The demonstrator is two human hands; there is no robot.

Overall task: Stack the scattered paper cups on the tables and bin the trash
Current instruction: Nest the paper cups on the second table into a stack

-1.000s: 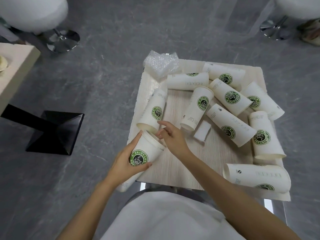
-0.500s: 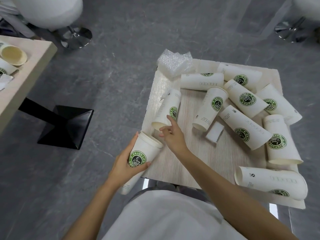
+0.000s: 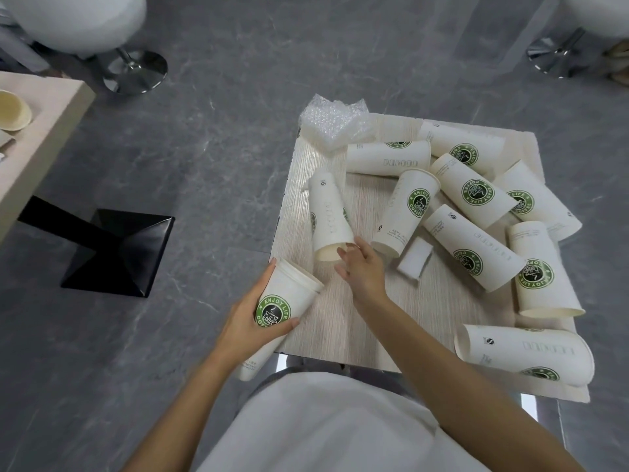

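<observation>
**Left hand grips nested cups, right hand at the mouth of a lying cup**

The left hand [image 3: 245,323] is wrapped round a stack of nested cups [image 3: 294,289]. Its thumb lies across the green logo and its fingers curl behind the wall. The stack tilts over the near-left corner of the tabletop [image 3: 340,321], with its rims pointing toward the right hand and its base hanging past the edge.

The right hand [image 3: 363,269] sits just beyond and to the right of the stack, fingers loosely spread and fairly straight. Its fingertips [image 3: 341,255] are at the open rim of a single cup [image 3: 328,212] that lies on its side, mouth toward the hand. Whether they actually touch the rim cannot be told.

To the right of the right hand a small white slip [image 3: 416,258] lies flat, and past it more loose cups [image 3: 476,192] lie scattered on their sides, some leaning on one another. Beyond the single cup, at the far corner, sits a crumpled piece of bubble wrap [image 3: 333,126].

Well to the left of the left hand, a second tabletop [image 3: 51,103] carries another cup [image 3: 13,112].
</observation>
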